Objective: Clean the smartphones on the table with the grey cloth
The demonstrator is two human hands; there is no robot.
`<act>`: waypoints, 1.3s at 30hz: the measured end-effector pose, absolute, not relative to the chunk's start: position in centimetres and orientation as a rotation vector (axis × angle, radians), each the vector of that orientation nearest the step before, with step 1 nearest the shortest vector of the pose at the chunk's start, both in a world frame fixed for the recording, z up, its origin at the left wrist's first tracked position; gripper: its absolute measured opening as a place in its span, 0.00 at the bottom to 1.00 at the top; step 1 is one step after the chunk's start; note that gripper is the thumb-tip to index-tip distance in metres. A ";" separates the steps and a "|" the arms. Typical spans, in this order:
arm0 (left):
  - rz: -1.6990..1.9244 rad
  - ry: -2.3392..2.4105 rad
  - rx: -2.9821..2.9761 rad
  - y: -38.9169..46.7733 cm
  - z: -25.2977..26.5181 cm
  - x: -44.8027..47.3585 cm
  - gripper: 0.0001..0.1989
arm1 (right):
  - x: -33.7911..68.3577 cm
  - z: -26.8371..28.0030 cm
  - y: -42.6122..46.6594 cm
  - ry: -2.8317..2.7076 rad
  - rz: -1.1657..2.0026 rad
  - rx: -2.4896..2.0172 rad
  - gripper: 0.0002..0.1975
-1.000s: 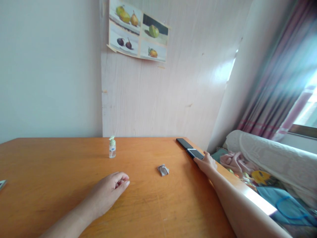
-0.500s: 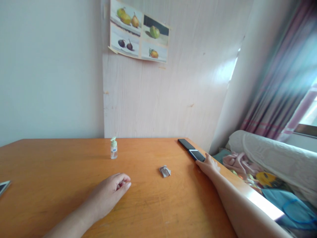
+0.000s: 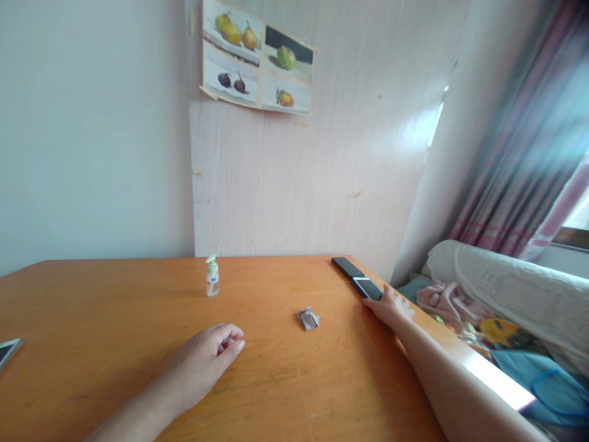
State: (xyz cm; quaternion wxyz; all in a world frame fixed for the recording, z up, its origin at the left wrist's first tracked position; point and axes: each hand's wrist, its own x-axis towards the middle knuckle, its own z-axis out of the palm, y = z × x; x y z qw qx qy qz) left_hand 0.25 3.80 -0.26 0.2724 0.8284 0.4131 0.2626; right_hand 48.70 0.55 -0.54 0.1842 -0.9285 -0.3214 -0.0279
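Note:
My right hand (image 3: pixel 391 307) reaches to the table's right side and grips the near end of a smartphone (image 3: pixel 368 288), thumb on its left edge and fingers over toward the right. The phone lies with its dark screen up and its far end against a flat black object (image 3: pixel 347 267). My left hand (image 3: pixel 214 356) rests on the table with fingers curled in and nothing visible in them. Between the hands, farther out, lies a small crumpled grey wrapper or tissue (image 3: pixel 308 318). A clear pump bottle (image 3: pixel 212 279) with a pale green top stands beyond my left hand.
The orange wooden table (image 3: pixel 271 279) meets the wall at the back. Another screen device (image 3: pixel 8 351) is cut off at the left edge. Past the table's right edge is a bed with a pink cloth (image 3: pixel 451 301) and a blue cloth (image 3: pixel 529 374). Fruit pictures (image 3: pixel 260 61) hang on the wall.
The view has shifted very slightly. The fingers of my right hand look a little more spread at the phone; my left hand and the objects stay put.

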 end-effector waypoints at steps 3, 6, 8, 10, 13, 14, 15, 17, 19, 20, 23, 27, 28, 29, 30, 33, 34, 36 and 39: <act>0.708 1.109 2.224 3.8 -0.2 0.3 0.14 | 49.3 -0.2 0.7 -0.944 -0.074 -2.623 0.44; 0.702 1.107 2.224 3.8 -0.2 0.3 0.13 | 49.7 -0.1 1.0 -0.965 -0.072 -2.629 0.41; 0.698 1.114 2.228 3.8 -0.3 0.3 0.14 | 49.9 -0.1 1.1 -0.974 -0.080 -2.631 0.40; 0.696 1.120 2.234 3.8 -0.3 0.3 0.14 | 50.0 -0.3 1.1 -0.981 -0.093 -2.631 0.41; 0.699 1.116 2.241 3.7 -0.3 0.3 0.14 | 50.1 -0.5 1.0 -0.987 -0.111 -2.627 0.43; 0.701 1.113 2.239 3.8 -0.3 0.3 0.14 | 50.1 -0.6 1.0 -0.988 -0.116 -2.625 0.43; 0.702 1.112 2.236 3.8 -0.3 0.3 0.14 | 50.1 -0.6 1.0 -0.988 -0.120 -2.623 0.44; 0.698 1.110 2.231 3.8 -0.3 0.3 0.14 | 50.1 -0.7 0.9 -0.988 -0.125 -2.619 0.44; 0.693 1.106 2.233 3.8 -0.2 0.2 0.14 | 50.1 -0.7 0.8 -0.987 -0.125 -2.615 0.44; 0.692 1.105 2.235 3.8 -0.2 0.2 0.14 | 50.1 -0.7 0.8 -0.987 -0.124 -2.613 0.44; 0.694 1.110 2.240 3.7 -0.2 0.2 0.15 | 50.1 -0.8 0.7 -0.987 -0.116 -2.605 0.42; 0.699 1.123 2.222 3.6 0.0 0.3 0.15 | 49.9 -0.7 0.6 -0.969 -0.111 -2.593 0.42; 0.696 1.121 2.219 3.6 0.0 0.3 0.15 | 49.9 -0.6 0.5 -0.959 -0.111 -2.590 0.42; 0.695 1.119 2.219 3.6 0.0 0.3 0.15 | 50.0 -0.5 0.4 -0.948 -0.111 -2.585 0.42; 0.692 1.118 2.220 3.6 0.0 0.3 0.15 | 50.0 -0.3 0.3 -0.934 -0.112 -2.581 0.43; 0.704 1.124 2.211 3.6 -0.1 0.3 0.15 | 50.4 0.6 0.3 -0.896 -0.127 -2.561 0.44; 0.707 1.125 2.202 3.6 -0.2 0.3 0.15 | 50.5 0.9 0.5 -0.887 -0.133 -2.553 0.45; 0.706 1.126 2.186 3.6 -0.3 0.3 0.15 | 50.6 1.5 1.0 -0.880 -0.144 -2.541 0.45; 0.700 1.135 2.161 3.5 -0.4 0.3 0.15 | 50.6 2.0 2.5 -0.881 -0.163 -2.534 0.46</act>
